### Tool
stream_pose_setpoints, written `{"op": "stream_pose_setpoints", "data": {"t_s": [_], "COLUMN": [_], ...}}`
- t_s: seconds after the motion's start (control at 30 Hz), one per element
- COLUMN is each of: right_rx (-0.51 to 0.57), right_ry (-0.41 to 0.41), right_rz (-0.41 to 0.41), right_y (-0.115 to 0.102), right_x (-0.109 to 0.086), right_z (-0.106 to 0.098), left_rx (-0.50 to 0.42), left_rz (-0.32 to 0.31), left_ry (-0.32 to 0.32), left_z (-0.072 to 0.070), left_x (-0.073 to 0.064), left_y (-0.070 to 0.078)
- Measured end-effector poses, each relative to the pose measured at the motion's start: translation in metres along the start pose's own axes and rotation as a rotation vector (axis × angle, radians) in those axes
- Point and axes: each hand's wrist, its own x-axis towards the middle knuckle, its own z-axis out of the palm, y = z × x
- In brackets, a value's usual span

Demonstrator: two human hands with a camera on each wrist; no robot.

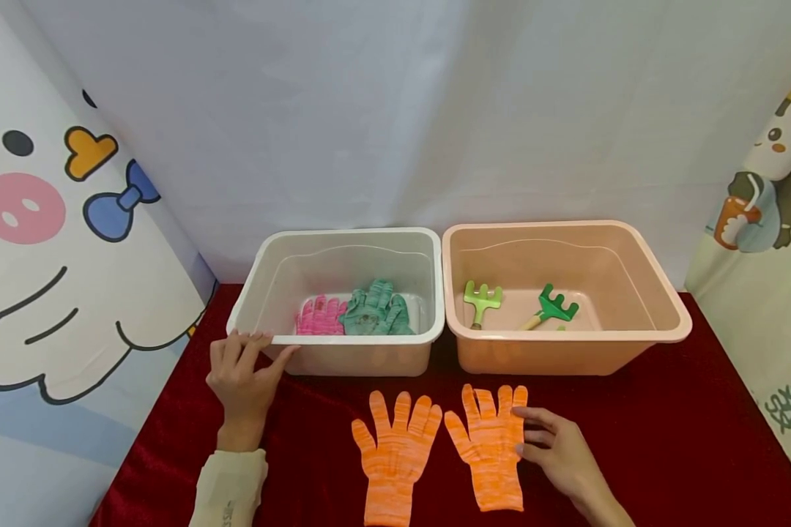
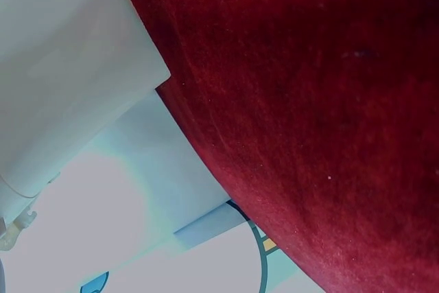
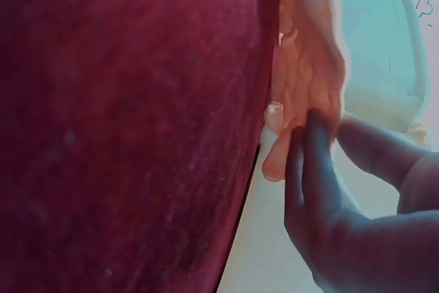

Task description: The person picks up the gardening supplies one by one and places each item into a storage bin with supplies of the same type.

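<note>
Two orange knit gloves lie flat side by side on the dark red cloth, the left glove [image 1: 397, 454] and the right glove [image 1: 493, 450], fingers toward the tubs. My right hand [image 1: 560, 450] touches the outer edge of the right glove with its fingers and thumb extended. From the right wrist, the fingertips [image 3: 315, 128] overlap that glove. My left hand [image 1: 247, 373] holds the front left corner of the white tub [image 1: 352, 359], fingers over its rim and thumb along the front. Inside that tub are a pink glove [image 1: 319, 316] and green gloves [image 1: 376, 311]. The left wrist view misses the hand.
Beside the white tub stands a peach tub [image 1: 554, 355], holding a light green toy rake [image 1: 483, 298] and a dark green toy rake [image 1: 554, 307]. A pale curtain [image 1: 369, 124] hangs behind. Printed panels flank the red cloth [image 1: 666, 439].
</note>
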Motion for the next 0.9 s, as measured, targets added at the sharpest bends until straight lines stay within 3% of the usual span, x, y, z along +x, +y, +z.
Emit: {"op": "stream_pose_setpoints", "data": {"t_s": [0.5,0.9], "right_rx": [0.045,0.095], "right_ry": [0.031,-0.01], "right_rz": [-0.078,-0.152], "right_y": [-0.017,-0.037], "right_x": [-0.007,-0.017], "right_z": [0.0,-0.003], "left_rx": [0.004,0.001], "left_rz": [0.0,0.001], "left_ry": [-0.014,-0.011], "left_z": [-0.002,-0.002], "left_x": [0.001,0.001], "left_y": [0.002,0.002]}}
